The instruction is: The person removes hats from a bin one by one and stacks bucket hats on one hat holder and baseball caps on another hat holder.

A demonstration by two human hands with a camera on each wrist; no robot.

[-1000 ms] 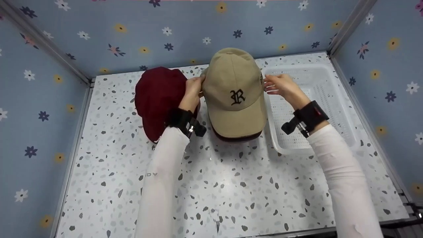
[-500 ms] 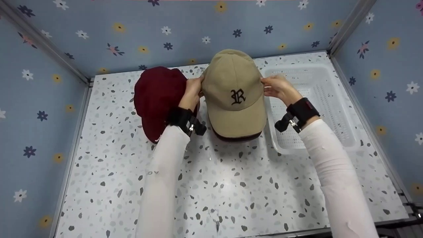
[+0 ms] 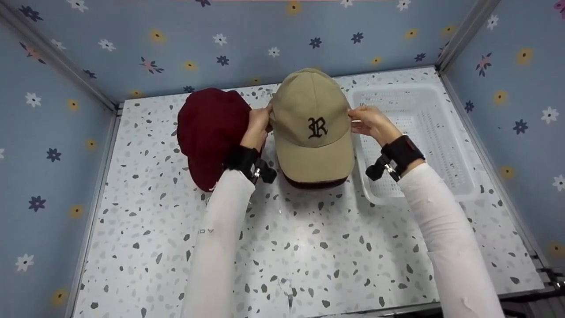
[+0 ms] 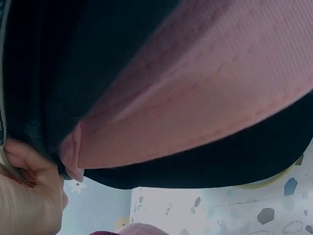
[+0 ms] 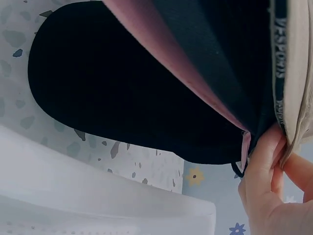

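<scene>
A tan baseball cap [image 3: 313,115] with a dark embroidered letter sits mid-table, brim toward me. Below its brim a darker brim [image 3: 315,183] peeks out. The wrist views show this dark cap [image 5: 107,83] tucked inside the tan one, with a pink inner band [image 4: 195,112]. My left hand [image 3: 258,126] pinches the tan cap's left edge. On the opposite side my right hand [image 3: 373,123] pinches the rim, thumb outside and fingers inside. A maroon cap [image 3: 212,128] lies to the left, partly hidden by my left hand and wrist.
A white perforated plastic basket [image 3: 474,185] stands right of the caps, under my right forearm. Flowered panels [image 3: 247,39] close off the back and both sides. The speckled tabletop [image 3: 304,256] extends toward the front edge.
My right hand has moved in leftward and taken hold of the tan cap's right edge. The left hand keeps its grip. The tan cap's crown has dipped slightly toward me.
</scene>
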